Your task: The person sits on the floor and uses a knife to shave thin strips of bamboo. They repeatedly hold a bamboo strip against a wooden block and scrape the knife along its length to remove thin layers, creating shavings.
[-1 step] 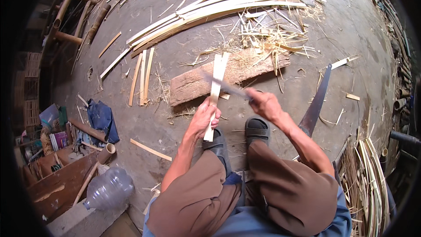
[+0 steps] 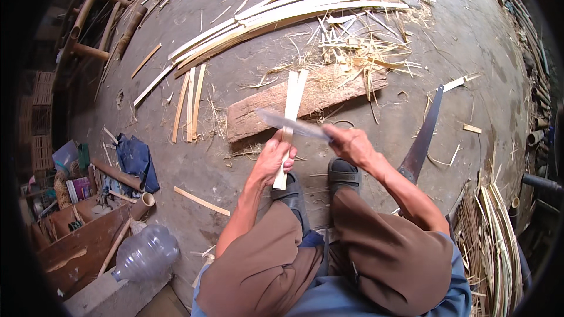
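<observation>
My left hand [image 2: 275,158] is closed around two pale, flat bamboo strips [image 2: 295,97]. Their upper ends spread slightly apart, and their lower ends stick out below my fist. In my right hand [image 2: 352,145] is the handle of a knife [image 2: 306,130], its blade somewhat blurred. The blade lies across the strips just above my left fingers; whether it touches them I cannot tell. Beyond my hands a rough wooden plank [image 2: 254,118] rests on the floor, behind the strips' upper part.
Long bamboo strips [image 2: 258,23] lie at the far side, with shavings [image 2: 358,53] near the plank. A handsaw [image 2: 424,138] is on my right, beside a bundle of thin strips [image 2: 496,240]. To the left stand a clear plastic bottle [image 2: 147,252] and a wooden box [image 2: 82,240].
The knife blade has shifted left and down across the strips, toward my left fist. My right hand has moved slightly left with it. My left hand stays almost in place.
</observation>
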The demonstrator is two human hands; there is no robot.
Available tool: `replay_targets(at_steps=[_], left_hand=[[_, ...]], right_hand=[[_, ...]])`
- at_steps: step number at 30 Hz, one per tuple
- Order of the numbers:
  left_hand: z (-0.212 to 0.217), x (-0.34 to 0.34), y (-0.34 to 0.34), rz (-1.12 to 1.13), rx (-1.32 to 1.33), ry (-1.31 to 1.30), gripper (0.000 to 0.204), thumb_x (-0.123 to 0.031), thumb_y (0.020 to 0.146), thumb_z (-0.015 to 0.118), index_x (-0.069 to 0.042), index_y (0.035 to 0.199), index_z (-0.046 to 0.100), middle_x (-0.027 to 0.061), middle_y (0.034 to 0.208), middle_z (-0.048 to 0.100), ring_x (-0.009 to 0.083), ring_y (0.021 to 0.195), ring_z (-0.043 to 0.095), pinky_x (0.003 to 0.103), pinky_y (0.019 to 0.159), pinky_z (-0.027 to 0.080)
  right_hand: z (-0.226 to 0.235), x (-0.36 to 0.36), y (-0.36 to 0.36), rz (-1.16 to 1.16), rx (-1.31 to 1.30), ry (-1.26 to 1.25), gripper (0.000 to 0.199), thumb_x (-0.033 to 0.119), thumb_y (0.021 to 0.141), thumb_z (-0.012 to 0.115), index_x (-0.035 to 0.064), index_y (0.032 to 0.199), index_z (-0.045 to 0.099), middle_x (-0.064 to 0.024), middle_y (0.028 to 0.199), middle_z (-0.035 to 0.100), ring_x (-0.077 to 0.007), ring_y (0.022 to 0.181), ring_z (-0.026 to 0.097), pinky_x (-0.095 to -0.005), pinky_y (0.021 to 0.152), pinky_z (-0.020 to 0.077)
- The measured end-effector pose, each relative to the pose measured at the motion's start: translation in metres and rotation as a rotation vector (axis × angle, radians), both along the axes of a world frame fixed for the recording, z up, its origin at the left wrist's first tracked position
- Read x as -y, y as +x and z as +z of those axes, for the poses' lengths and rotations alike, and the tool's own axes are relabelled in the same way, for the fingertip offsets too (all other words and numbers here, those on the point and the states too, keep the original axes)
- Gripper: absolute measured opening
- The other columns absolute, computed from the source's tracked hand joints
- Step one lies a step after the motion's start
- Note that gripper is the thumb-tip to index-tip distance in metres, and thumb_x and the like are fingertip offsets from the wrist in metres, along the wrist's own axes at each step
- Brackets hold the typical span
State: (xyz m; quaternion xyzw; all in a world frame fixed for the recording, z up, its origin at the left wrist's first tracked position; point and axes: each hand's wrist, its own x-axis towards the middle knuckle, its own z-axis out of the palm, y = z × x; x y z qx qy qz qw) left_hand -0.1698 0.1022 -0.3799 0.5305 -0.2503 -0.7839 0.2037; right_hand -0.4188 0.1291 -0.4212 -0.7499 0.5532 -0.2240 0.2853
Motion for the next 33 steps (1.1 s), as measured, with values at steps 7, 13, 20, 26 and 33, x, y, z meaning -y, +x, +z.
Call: replay_targets(at_steps=[7,13,20,26,33], left_hand=[[0.054,-0.019,-0.005,-0.163,-0.056,-0.079,0.029,-0.016,0.104,0.048,-0.007,0.131,0.049,-0.0009,0.075,0.049,0.0030,0.052,0.040,0.019,0.045,0.034],[0.023,-0.018,0.015,0.011,-0.145,-0.025,0.039,-0.017,0.106,0.045,-0.008,0.144,0.039,0.0009,0.072,0.050,0.0040,0.049,0.040,0.020,0.044,0.035],[0.029,-0.014,0.005,0.062,-0.094,-0.012,0.036,-0.018,0.105,0.047,-0.010,0.140,0.043,-0.0001,0.072,0.051,0.0037,0.048,0.040,0.020,0.043,0.036],[0.080,-0.035,0.003,-0.216,-0.187,-0.048,0.037,-0.015,0.104,0.047,-0.011,0.140,0.039,-0.0004,0.065,0.049,0.0037,0.044,0.040,0.019,0.038,0.033],[0.014,-0.013,0.015,-0.287,-0.260,0.143,0.046,-0.019,0.105,0.048,-0.010,0.147,0.033,0.0002,0.073,0.050,0.0043,0.049,0.040,0.020,0.042,0.035]], right_hand=[[-0.022,0.045,-0.031,-0.105,0.044,0.039,0.035,0.006,0.083,0.058,0.0175,0.116,0.064,-0.0132,0.075,0.069,-0.0324,0.057,0.065,-0.0469,0.052,0.0528],[-0.023,0.072,-0.072,-0.345,0.085,0.046,0.020,0.006,0.087,0.056,0.0144,0.104,0.062,-0.0122,0.069,0.066,-0.0263,0.055,0.065,-0.0410,0.047,0.0537],[0.021,0.019,0.022,0.055,-0.112,0.090,0.005,0.012,0.086,0.061,0.0116,0.090,0.060,-0.0179,0.064,0.064,-0.0381,0.059,0.066,-0.0511,0.053,0.0523],[-0.022,0.077,-0.066,-0.397,-0.087,0.275,0.031,0.009,0.082,0.060,0.0072,0.111,0.071,-0.0156,0.070,0.069,-0.0276,0.061,0.068,-0.0413,0.061,0.0583],[0.034,0.084,-0.030,-0.030,0.064,-0.231,0.023,0.003,0.077,0.065,0.0065,0.099,0.059,-0.0140,0.080,0.063,-0.0304,0.070,0.066,-0.0440,0.075,0.0555]])
